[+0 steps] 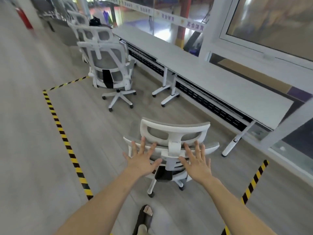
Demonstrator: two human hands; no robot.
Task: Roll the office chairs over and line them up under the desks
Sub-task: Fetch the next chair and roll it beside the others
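Observation:
A white-framed office chair with grey mesh point(175, 131) stands just in front of me, its back turned to me, a short way from the near desk point(237, 89). My left hand point(143, 157) and my right hand point(196, 161) are stretched out with spread, straight fingers at the top of its backrest, one on each side of the headrest post. Whether the palms touch the mesh I cannot tell. A second matching chair point(110, 68) stands farther off by the far desk point(144, 39), and more white chairs point(92, 33) line up behind it.
The grey desks run along the glass wall on the right, on white wheeled legs point(166, 99). Yellow-black tape point(63, 134) marks the floor on the left and tape point(254, 180) on the right. My sandalled foot point(145, 216) is below the chair. Open floor lies to the left.

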